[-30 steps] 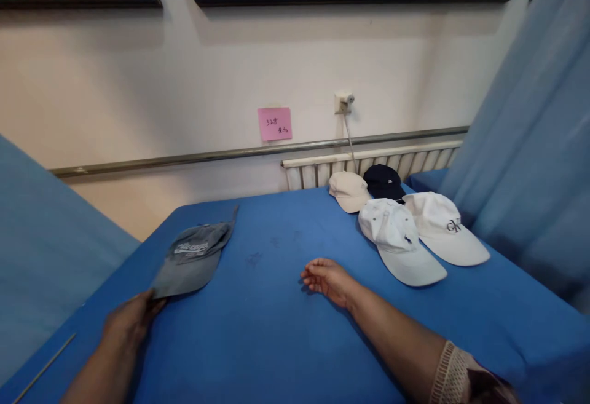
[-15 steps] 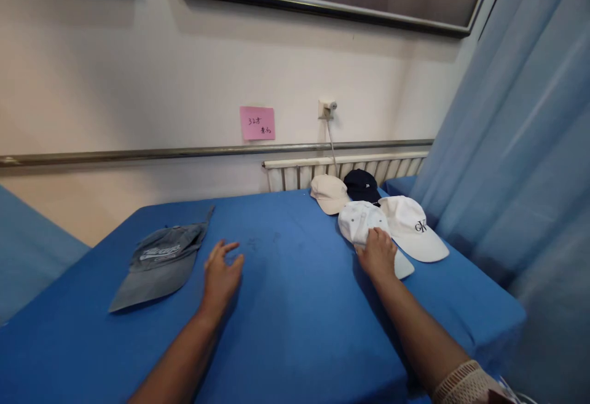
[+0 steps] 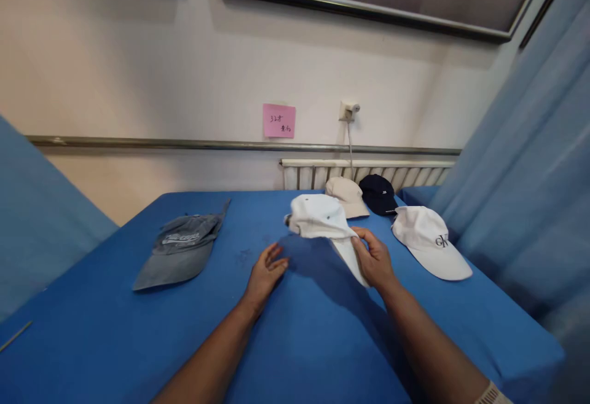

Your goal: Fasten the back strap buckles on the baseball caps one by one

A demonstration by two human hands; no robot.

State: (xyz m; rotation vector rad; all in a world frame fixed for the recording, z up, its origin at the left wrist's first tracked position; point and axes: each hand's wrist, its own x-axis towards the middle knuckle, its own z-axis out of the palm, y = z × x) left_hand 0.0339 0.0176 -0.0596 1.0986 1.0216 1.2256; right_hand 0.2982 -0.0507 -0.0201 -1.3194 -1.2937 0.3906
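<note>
My right hand (image 3: 374, 258) grips a pale, nearly white baseball cap (image 3: 318, 214) at the side of its brim. The cap hangs tilted above the blue-covered table (image 3: 295, 342), its brim pointing down to the right and its shadow falling beneath. My left hand (image 3: 266, 273) is low over the cloth, just left of the cap's underside; its fingers are a little curled and apart, with nothing in them. Further left lies a grey-blue cap (image 3: 182, 247) with white lettering, its strap end sticking up behind.
At the back right sit a beige cap (image 3: 346, 195), a navy cap (image 3: 378, 194) and a white cap with dark letters (image 3: 431, 241). A radiator (image 3: 318, 173) and metal rail (image 3: 184, 144) run along the wall. Blue curtains (image 3: 520, 164) hang on the right; a thin stick (image 3: 16, 335) lies far left.
The pale cap has been lifted from among the other caps and carried left by my right hand, now on its brim. My left hand has moved right, towards it. The view has shifted left.
</note>
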